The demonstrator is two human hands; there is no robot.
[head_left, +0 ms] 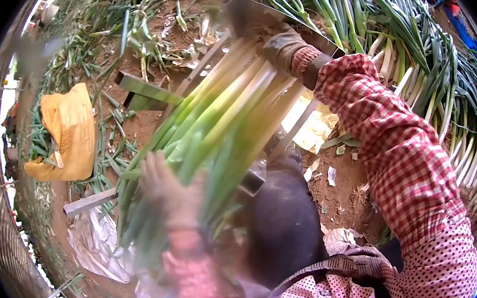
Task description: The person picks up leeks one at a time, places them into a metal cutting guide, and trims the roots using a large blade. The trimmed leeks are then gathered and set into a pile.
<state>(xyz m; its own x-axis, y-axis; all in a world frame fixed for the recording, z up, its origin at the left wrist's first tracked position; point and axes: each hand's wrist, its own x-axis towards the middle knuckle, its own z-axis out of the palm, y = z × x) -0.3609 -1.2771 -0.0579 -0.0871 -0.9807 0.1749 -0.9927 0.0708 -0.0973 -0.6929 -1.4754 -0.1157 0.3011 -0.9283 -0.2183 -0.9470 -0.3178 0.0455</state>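
A bundle of long green and white stalks (217, 105), like leeks or large green onions, lies slantwise across a metal frame (91, 201). Over its leafy lower left part is my left hand (170, 187), gloved and smeared by motion. My right hand (283, 47), in a dirty glove, is at the white root end near the top, its fingers bent against the stalks; the fingertips are partly hidden and blurred. A dark knee (285, 219) shows below the bundle.
More stalks (445, 89) are piled along the right side. A yellow-orange cloth or bag (70, 133) lies at the left, with pale plastic sheeting (101, 242) below it. Leaf scraps (146, 20) litter the brown soil (338, 197). A metal bar of the frame crosses near my right wrist.
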